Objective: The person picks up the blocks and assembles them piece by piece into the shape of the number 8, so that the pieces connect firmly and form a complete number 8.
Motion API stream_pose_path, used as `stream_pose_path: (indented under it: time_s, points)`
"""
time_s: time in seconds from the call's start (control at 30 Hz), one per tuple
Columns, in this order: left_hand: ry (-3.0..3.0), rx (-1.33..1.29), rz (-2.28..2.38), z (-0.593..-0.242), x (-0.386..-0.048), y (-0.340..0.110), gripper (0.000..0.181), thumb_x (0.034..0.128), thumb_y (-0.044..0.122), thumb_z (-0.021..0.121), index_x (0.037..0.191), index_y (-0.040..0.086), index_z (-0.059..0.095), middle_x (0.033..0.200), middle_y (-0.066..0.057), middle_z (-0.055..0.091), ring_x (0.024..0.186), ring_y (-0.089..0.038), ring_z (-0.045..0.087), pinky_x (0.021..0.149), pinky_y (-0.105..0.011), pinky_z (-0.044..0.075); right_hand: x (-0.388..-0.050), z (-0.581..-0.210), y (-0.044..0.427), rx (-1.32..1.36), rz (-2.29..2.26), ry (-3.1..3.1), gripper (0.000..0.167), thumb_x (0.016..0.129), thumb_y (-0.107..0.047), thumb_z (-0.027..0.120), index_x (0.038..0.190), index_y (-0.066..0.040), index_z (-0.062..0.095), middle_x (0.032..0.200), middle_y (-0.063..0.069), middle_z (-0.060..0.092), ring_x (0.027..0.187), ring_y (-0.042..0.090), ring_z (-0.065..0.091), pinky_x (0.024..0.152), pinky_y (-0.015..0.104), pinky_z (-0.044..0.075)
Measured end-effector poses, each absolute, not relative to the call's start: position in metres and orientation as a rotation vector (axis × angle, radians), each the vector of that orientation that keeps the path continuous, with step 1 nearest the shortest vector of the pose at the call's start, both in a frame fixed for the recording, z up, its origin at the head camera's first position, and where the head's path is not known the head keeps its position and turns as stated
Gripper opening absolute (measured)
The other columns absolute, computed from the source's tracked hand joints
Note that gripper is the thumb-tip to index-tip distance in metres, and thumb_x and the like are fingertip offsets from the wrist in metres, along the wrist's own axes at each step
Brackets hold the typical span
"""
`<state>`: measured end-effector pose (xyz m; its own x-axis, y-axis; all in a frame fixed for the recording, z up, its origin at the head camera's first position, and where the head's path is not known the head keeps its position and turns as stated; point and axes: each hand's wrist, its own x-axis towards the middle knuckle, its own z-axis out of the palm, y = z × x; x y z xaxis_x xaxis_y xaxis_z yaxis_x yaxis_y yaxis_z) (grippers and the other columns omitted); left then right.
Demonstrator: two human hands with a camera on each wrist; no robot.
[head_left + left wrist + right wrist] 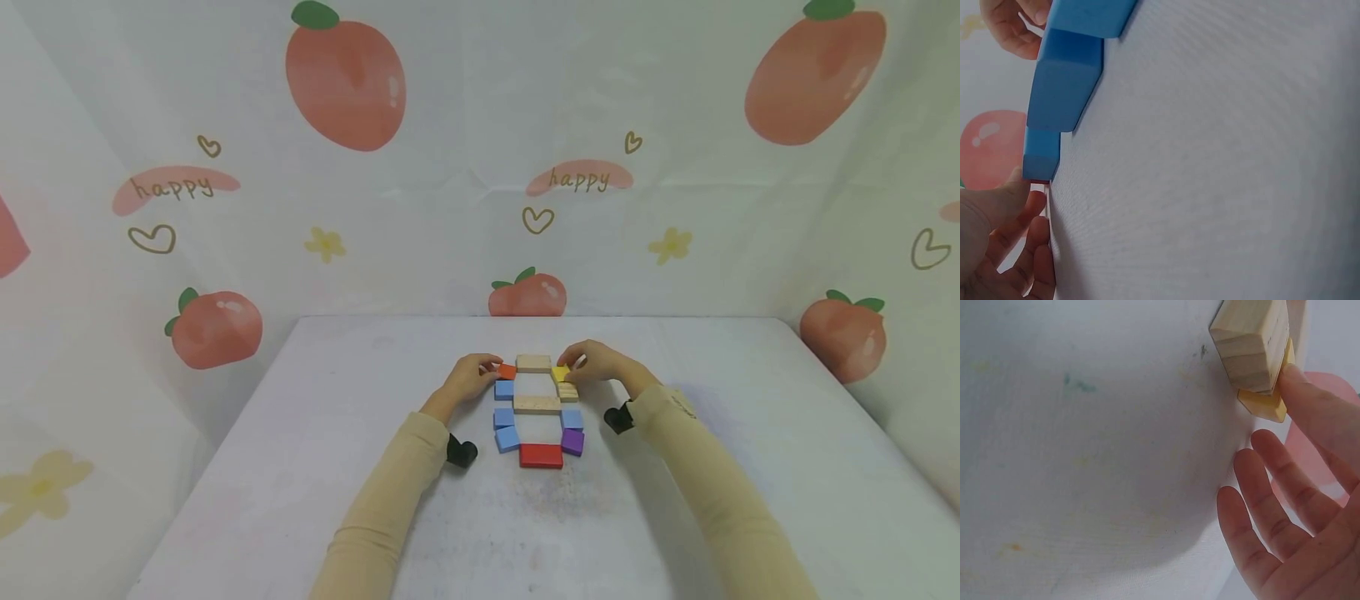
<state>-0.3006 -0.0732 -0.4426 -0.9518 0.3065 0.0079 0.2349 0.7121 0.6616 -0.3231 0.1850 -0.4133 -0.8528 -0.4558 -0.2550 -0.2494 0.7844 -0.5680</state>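
Note:
Coloured blocks form a figure-eight outline on the white table. At its far left corner my left hand (470, 377) pinches an orange-red block (507, 372), mostly hidden in the left wrist view. Opposite, my right hand (596, 362) holds a yellow block (559, 373) between thumb and forefinger; the other fingers are spread in the right wrist view. A plain wooden block (533, 363) lies between these two at the top. Just nearer than the yellow one is a small wooden block (1247, 353). Below the orange-red block sits a blue block (504, 390).
A long wooden block (537, 405) crosses the middle. Nearer me are two blue blocks on the left, a blue block (572, 419) and a purple block (572, 442) on the right, and a red block (541, 456) at the bottom. A fruit-printed curtain (450, 242) hangs behind the table (300, 467).

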Motion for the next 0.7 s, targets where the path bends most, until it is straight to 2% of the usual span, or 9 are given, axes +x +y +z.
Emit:
stream_pose_path:
  time_s: [0.43,0.7]
  points:
    - [2.786,0.419,1.092,-0.444,-0.303,-0.077,0.030,0.0913,0.012,0.058,0.121,0.006,0.060,0.104,-0.013,0.064,0.093,-0.023,0.058,0.086,-0.035,0.048,-0.321,-0.413,0.190,-0.563,-0.792,2.587,0.035,0.087,-0.015,0.062,0.118,-0.001,0.058,0.118,0.022,0.059,0.107,0.036,0.058,0.090,0.044,0.050]
    - [2.806,0.426,1.141,-0.432,-0.299,-0.091,0.032,0.0925,0.017,0.057,0.124,0.009,0.059,0.112,-0.013,0.064,0.100,-0.026,0.060,0.090,-0.037,0.049,-0.314,-0.404,0.197,-0.644,-0.798,2.680,0.035,0.090,-0.016,0.060,0.119,0.002,0.057,0.117,0.023,0.060,0.107,0.038,0.058,0.090,0.045,0.050]
